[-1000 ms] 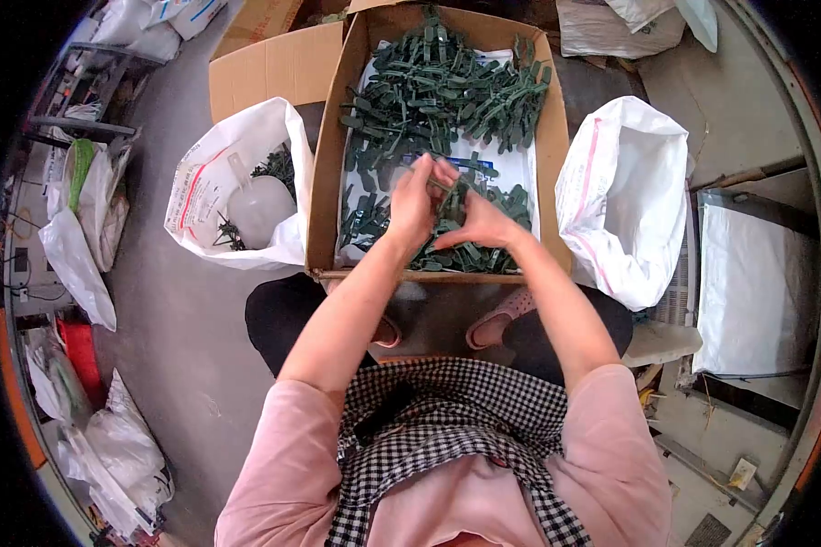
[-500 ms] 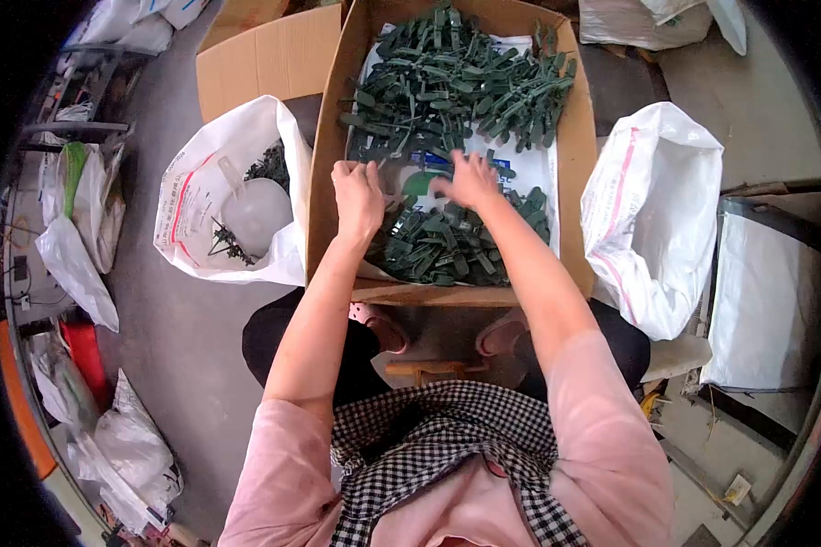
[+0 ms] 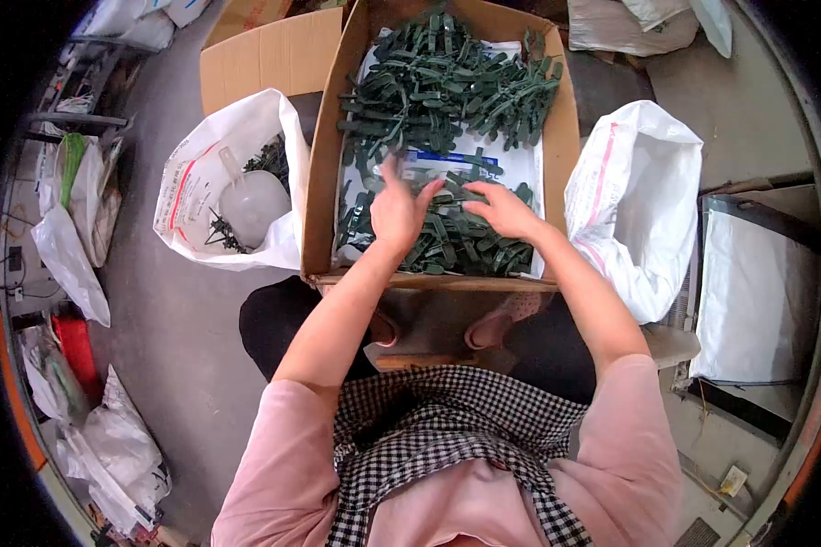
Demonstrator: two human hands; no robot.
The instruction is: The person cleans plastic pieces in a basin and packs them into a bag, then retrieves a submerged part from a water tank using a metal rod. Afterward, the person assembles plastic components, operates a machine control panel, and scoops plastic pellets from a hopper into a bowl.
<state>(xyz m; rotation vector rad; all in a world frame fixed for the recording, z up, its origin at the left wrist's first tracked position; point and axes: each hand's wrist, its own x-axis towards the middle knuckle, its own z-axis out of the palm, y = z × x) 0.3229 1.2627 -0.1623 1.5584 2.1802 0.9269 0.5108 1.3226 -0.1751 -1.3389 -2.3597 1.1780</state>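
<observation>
A cardboard box (image 3: 567, 137) lined with white printed sheeting holds dark green plastic pieces, flat and jointed like clips, in two heaps. The far heap (image 3: 447, 82) is larger; the near heap (image 3: 461, 242) lies below my hands. My left hand (image 3: 397, 211) is over the left side of the near heap, thumb stretched right and apart from the forefinger, whose tip is blurred. Facing it, my right hand (image 3: 506, 211) is at the near heap's upper right edge, thumb and fingers apart and pointing left. Neither hand shows a piece clearly gripped.
Left of the box stands a white woven sack (image 3: 187, 196) containing a translucent scoop (image 3: 254, 208) and dark pieces. Another white sack (image 3: 643, 205) gapes at the right. A cardboard flap (image 3: 269, 59) sticks out at the upper left. Plastic bags (image 3: 123, 447) lie along the left.
My left hand has moved right and turned its fingers up and apart from a closed pose. My right hand has drawn back toward me and to the right. The camera view has shifted slightly.
</observation>
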